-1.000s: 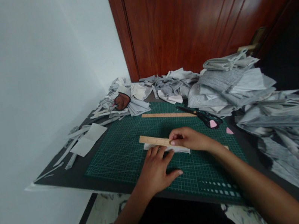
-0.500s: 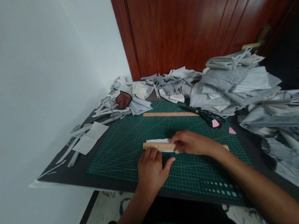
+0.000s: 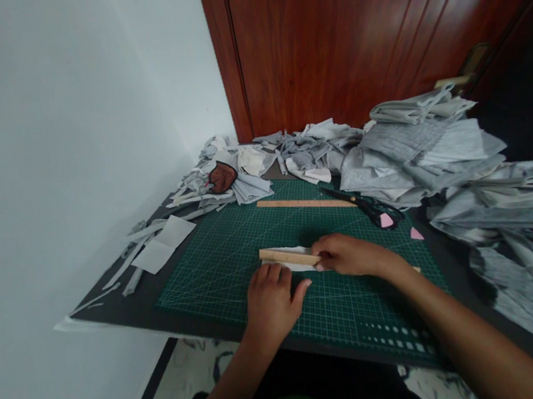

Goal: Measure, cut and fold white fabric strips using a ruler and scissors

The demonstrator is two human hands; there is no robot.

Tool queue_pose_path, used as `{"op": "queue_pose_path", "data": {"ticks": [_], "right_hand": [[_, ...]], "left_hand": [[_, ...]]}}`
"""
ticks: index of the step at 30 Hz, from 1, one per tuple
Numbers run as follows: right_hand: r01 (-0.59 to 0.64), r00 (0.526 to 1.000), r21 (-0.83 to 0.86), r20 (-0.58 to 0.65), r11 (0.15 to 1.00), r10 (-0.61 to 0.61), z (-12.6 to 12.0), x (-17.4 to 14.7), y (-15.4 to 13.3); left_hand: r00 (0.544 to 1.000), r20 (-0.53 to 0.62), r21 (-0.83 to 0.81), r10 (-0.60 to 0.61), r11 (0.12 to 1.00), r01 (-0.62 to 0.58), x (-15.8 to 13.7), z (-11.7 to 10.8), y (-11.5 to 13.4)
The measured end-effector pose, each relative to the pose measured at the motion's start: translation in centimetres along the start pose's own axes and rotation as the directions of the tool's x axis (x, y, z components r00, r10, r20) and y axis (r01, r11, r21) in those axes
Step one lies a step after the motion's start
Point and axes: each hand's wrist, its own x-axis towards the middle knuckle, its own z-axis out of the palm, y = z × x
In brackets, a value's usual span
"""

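A wooden ruler point(image 3: 290, 257) lies at a slight slant over a small strip of white fabric point(image 3: 299, 249) on the green cutting mat point(image 3: 224, 253). My right hand point(image 3: 349, 254) is closed round the ruler's right part; whether it also holds the fabric is hidden. The ruler's far end shows past my right wrist. My left hand point(image 3: 271, 301) lies flat with its thumb spread, fingertips at the fabric's near left edge. Beyond them a second wooden ruler point(image 3: 305, 203) and black scissors point(image 3: 366, 206) rest on the mat.
Grey fabric point(image 3: 421, 155) is piled high along the right. Fabric scraps point(image 3: 307, 152) line the back, with a brown mesh piece point(image 3: 222, 177) among them. Two pale cards point(image 3: 162, 244) lie at the left. Pink chalk pieces point(image 3: 416, 234) sit near the scissors.
The ruler has shifted right and slightly away with my right hand, and its slant has grown. More of the white fabric shows below it. My left hand stays nearly in place.
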Motion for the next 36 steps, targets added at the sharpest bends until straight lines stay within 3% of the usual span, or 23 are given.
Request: {"op": "queue_pose_path", "data": {"ticks": [10,20,24,26,28,31,33,36], "right_hand": [[0.065,0.997,0.041,0.04,0.997,-0.067,-0.7,-0.3,0.1],[-0.025,0.998,-0.035,0.056,0.999,0.027,-0.7,-0.3,-0.2],[-0.025,1.0,0.032,0.001,0.999,0.025,-1.7,-0.9,-0.9],[-0.005,0.994,0.116,-0.111,0.993,0.018,-2.8,-1.4,-1.1],[0.027,0.95,0.253,-0.308,0.967,0.054,-3.8,-1.7,-1.2],[0.135,0.786,0.562,-0.562,0.816,0.257,-4.1,-1.3,-1.3],[0.213,0.711,0.71,-0.584,0.671,0.392,-3.3,-0.5,-1.4],[0.249,0.672,0.801,-0.548,0.545,0.498,-1.4,0.9,-1.7]], "left_hand": [[0.999,-0.036,0.076,-0.04,0.996,0.042,-0.2,-0.1,0.4],[0.994,-0.05,0.1,-0.096,0.99,0.101,-0.4,-0.2,0.3],[0.995,-0.024,0.096,-0.094,0.991,0.096,-0.3,-0.2,0.4],[0.995,-0.02,0.096,-0.093,0.991,0.094,-0.3,-0.1,0.4],[0.995,-0.014,0.087,-0.095,0.992,0.096,-0.3,-0.2,0.4],[0.995,0.0,0.037,-0.102,0.994,0.102,-0.2,-0.3,0.0],[0.994,0.0,-0.041,-0.107,0.993,0.107,-0.2,-0.4,-0.6],[0.992,-0.052,-0.223,-0.118,0.969,0.103,-0.2,-0.3,-1.6]]}}
